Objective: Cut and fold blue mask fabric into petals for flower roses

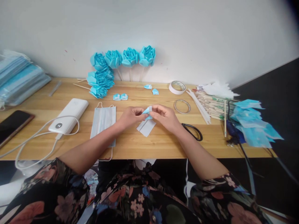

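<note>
My left hand (132, 118) and my right hand (165, 117) meet over the middle of the table, both closed on a small folded piece of blue mask fabric (147, 112). A white strip shows along its right side. Just below them a pale rectangular piece of fabric (146, 127) lies on the wood. A whole face mask (103, 120) lies flat, partly under my left forearm. Beyond my hands are small folded blue pieces (120, 97) and two more blue scraps (148, 86). Near my right forearm lie black-handled scissors (193, 132), their blades hidden.
Blue fabric flowers (130, 57) on sticks stand and lie at the back. Tape rolls (177, 87), white strips (199, 105), wooden sticks (211, 104) and blue fabric pieces (254, 123) lie right. At left are a power bank (70, 113) with cable, a phone (14, 126) and stacked masks (21, 77).
</note>
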Motion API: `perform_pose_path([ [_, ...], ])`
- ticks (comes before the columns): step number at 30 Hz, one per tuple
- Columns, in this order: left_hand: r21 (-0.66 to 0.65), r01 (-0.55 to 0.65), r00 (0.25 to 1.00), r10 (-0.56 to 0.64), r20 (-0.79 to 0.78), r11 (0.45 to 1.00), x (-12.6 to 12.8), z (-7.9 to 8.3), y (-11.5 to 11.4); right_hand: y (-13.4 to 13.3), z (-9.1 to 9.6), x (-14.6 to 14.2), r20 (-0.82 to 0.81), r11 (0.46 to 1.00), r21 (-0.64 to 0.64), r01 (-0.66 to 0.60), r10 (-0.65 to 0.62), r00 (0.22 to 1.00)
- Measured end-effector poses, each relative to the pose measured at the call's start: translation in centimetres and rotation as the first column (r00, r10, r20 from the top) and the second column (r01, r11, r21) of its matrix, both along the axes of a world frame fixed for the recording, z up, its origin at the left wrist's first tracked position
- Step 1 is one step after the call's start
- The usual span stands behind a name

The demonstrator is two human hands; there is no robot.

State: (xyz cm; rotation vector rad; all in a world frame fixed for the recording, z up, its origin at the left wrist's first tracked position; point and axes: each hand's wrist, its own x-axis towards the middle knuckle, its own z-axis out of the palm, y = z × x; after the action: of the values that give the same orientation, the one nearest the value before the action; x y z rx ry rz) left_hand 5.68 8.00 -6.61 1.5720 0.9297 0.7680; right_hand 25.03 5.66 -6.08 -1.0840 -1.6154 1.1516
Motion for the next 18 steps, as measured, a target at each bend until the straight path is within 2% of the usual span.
perform_pose_path([
  [7, 0.084, 0.041, 0.997, -0.035, -0.076, 0.996, 0.17, 0.02, -0.48, 0.1, -0.5, -0.1, 0.069, 0.996, 0.067, 0.059, -0.064, 0.996],
  [12, 0.029, 0.074, 0.997, -0.073, -0.036, 0.997, 0.08, -0.01, -0.39, -0.19, 0.02, -0.15, 0.137, 0.981, 0.176, 0.075, -0.1, 0.986],
  [15, -0.054, 0.105, 0.994, -0.104, 0.016, 0.993, 0.03, 0.14, -0.28, -0.36, 0.39, -0.09, 0.189, 0.951, 0.301, 0.065, -0.126, 0.974],
  [18, -0.122, 0.125, 0.991, -0.119, 0.054, 0.985, 0.02, 0.3, -0.19, -0.33, 0.46, 0.21, 0.256, 0.88, 0.474, 0.01, -0.148, 0.955],
])
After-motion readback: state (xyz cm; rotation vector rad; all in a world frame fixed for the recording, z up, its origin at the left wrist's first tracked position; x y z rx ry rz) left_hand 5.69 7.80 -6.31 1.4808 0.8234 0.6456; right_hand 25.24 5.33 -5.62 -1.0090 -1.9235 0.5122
